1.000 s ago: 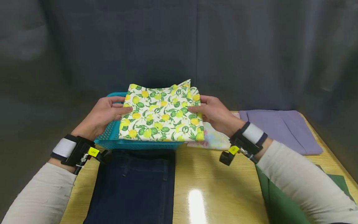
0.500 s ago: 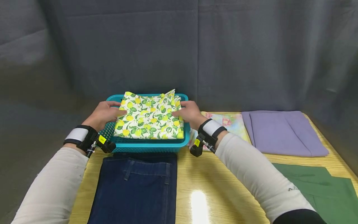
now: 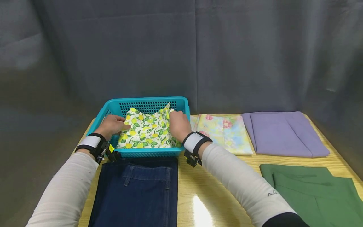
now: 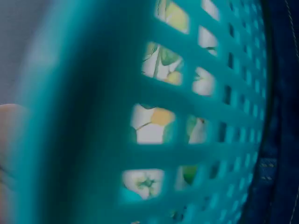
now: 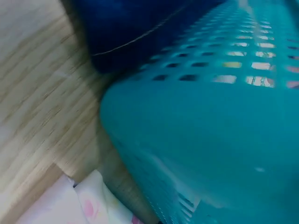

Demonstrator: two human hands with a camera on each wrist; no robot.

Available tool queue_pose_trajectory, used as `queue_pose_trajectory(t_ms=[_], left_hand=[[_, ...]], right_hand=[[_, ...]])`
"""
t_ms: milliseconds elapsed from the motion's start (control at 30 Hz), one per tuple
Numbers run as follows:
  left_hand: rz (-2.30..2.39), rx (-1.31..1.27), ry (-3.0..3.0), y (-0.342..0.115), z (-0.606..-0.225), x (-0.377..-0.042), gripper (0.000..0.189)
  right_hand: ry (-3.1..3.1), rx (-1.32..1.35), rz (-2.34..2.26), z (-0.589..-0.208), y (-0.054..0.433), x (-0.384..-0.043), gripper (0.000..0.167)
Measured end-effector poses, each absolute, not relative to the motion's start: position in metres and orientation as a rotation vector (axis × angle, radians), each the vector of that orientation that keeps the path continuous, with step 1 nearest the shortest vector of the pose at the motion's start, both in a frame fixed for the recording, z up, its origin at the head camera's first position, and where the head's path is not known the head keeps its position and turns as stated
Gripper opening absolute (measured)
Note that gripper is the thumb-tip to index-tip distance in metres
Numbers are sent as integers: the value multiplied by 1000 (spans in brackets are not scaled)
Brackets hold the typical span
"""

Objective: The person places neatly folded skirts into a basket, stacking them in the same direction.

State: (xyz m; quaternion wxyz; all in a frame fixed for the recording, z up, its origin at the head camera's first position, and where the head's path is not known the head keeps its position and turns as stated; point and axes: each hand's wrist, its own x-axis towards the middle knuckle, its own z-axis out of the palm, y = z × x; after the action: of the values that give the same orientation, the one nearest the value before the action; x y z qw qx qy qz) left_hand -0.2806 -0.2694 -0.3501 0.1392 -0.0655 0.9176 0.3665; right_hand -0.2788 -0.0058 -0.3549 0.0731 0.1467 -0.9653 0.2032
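A folded cloth (image 3: pixel 146 129) with a lemon print lies inside the turquoise plastic basket (image 3: pixel 147 99) in the head view. My left hand (image 3: pixel 111 126) pinches its left edge, thumb on top. At the opposite edge my right hand (image 3: pixel 178 126) grips the cloth, its fingers mostly hidden behind the back of the hand. The left wrist view looks through the basket's lattice wall (image 4: pixel 168 156) at the print, with a sliver of the left hand (image 4: pixel 8 163) at the border. Only the basket's outer corner (image 5: pixel 187 112) fills most of the right wrist view.
Folded dark blue jeans (image 3: pixel 136 195) lie directly in front of the basket. To its right are a pastel floral cloth (image 3: pixel 227 132) and a folded purple garment (image 3: pixel 286 132). Folded green trousers (image 3: pixel 314 189) lie at the front right. A dark curtain (image 3: pixel 255 53) hangs behind the table.
Both hands have lowered the lemon-print cloth from above the basket down into it, moving slightly left. The basket's rear wall and the floral cloth have come into fuller view.
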Motion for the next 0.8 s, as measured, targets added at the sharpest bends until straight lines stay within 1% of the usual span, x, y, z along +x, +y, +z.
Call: queue_pose_trajectory(t_ms=[133,267,367,400,467,500,533,633,700,733,767,800], left_hand=[[1009,-171,2657,-268,-356,-279,69],[975,-141,2690,-268,-361,-278,67],[936,-134,2714,-268,-365,-279,30],[922,-134,2721,-268,-366,-279,28],[869,-136,2755,-268,-368,-280,30],[849,-155,2752,-268,-368,-281,37],[816,-159,2764,-267,-368,-281,31],[677,-158,2786,-266,-367,-281,23],[603,-153,2763,-265,-366,-281,36],[564,-133,2762,-264,-366,-280,35],[537,-124,2751,-264,-366,-280,38],[525,-114,2745,-264,-366,-280,35]], right_hand=[[-2907,481,468,-363,-12,-277,39],[-2958,490,310,-368,-16,-277,33],[-2982,501,215,-372,-19,-278,28],[-2987,504,194,-373,-19,-278,27],[-2991,523,147,-374,-20,-277,25],[-2985,531,129,-375,-20,-277,24],[-2984,542,106,-375,-20,-277,22],[-2974,567,47,-376,-20,-276,19],[-2966,588,0,-376,-19,-275,19],[-2967,598,-22,-376,-19,-275,19],[-2967,606,-41,-377,-19,-275,20],[-2972,616,-63,-377,-19,-275,20]])
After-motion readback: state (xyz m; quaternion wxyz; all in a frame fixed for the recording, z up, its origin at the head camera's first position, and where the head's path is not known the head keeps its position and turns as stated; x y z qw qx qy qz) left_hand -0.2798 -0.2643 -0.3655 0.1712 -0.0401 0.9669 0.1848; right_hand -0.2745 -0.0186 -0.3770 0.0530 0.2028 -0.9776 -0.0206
